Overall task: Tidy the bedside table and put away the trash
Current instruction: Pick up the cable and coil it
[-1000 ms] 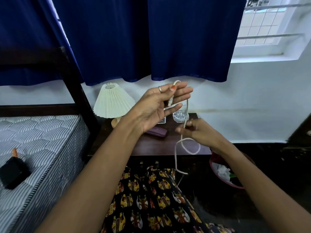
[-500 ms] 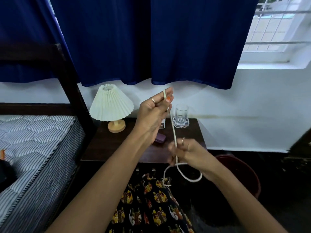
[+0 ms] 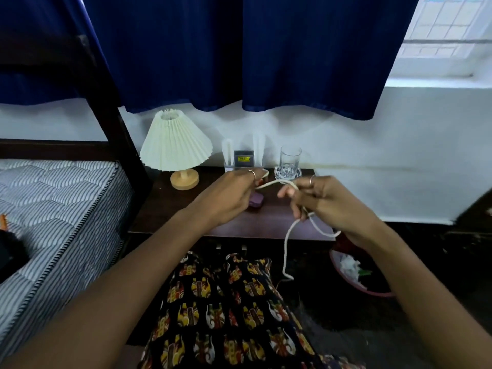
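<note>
Above the bedside table (image 3: pixel 186 214), both hands (image 3: pixel 231 195) (image 3: pixel 319 198) clamped on a white cord (image 3: pixel 288 235), purple case (image 3: pixel 256 200) half hidden.

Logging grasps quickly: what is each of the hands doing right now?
Left hand: closed, pinching one end of the white cord.
Right hand: closed on the same cord; the rest hangs below.

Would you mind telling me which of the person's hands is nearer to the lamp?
Left. The left hand holds the white cord just right of the lamp base. The right hand grips the cord farther right, in front of the drinking glass.
</note>
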`<state>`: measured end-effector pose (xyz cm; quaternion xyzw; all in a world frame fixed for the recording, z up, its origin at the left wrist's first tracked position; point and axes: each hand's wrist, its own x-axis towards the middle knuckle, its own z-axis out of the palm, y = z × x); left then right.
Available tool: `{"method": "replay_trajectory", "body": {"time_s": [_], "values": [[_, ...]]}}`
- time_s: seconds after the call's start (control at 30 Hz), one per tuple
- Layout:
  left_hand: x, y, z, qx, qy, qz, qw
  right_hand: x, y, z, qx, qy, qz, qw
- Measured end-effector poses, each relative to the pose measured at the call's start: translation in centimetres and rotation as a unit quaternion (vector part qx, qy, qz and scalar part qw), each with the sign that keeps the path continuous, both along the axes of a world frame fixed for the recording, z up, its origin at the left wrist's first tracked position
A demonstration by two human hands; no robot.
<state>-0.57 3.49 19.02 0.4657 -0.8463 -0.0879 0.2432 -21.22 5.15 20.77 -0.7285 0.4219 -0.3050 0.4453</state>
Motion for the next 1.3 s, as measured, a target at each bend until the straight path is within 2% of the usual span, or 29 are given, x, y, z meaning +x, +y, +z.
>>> {"method": "replay_trajectory", "body": {"time_s": [0.13,0.23,0.33,0.47,0.6,0.7,0.83,0.9,0.97,1.03,1.2,1.3], "values": [[-0.5,1.1,0.7,0.049,0.029,-0.019,0.998,-0.7,-1.4,-0.2,0.002,0.006,-0.027,1.000],[-1.0,1.3,1.4,0.058,-0.007,-0.047,0.997,-2.3,-2.3,-1.1,0.112,-0.028,0.008,0.993],[-1.1,0.8,1.7,0.046,0.009,-0.028,0.998,-4.0,-3.2,-1.8,0.208,-0.042,0.052,0.976],[-1.6,0.6,1.8,0.035,0.049,0.002,0.998,-5.0,-3.3,-1.9,0.209,0.034,0.078,0.974],[-1.9,0.5,1.5,0.032,0.055,0.036,0.997,-5.0,-2.3,-2.4,0.163,0.019,0.030,0.986],[-1.8,0.3,1.0,0.046,0.040,0.064,0.996,-5.0,-1.7,-3.2,0.109,-0.046,-0.049,0.992],[-2.1,0.6,-0.1,0.055,-0.016,0.083,0.995,-4.7,-1.0,-4.3,0.014,-0.133,-0.156,0.979],[-1.7,0.5,-0.6,0.047,-0.028,0.106,0.993,-5.0,-0.8,-4.6,0.021,-0.235,-0.181,0.955],[-0.8,0.5,-0.8,0.053,-0.022,0.121,0.991,-5.6,-0.4,-4.7,0.054,-0.331,-0.160,0.928],[-0.1,0.7,-0.7,0.069,-0.002,0.123,0.990,-6.4,-0.2,-4.9,0.072,-0.358,-0.134,0.921],[-0.2,1.5,0.8,0.073,0.039,0.143,0.986,-8.1,0.6,-6.5,0.121,-0.309,-0.143,0.932],[-0.8,1.9,1.8,0.128,0.066,0.101,0.984,-8.4,0.5,-7.7,0.127,-0.180,-0.188,0.957]]}}
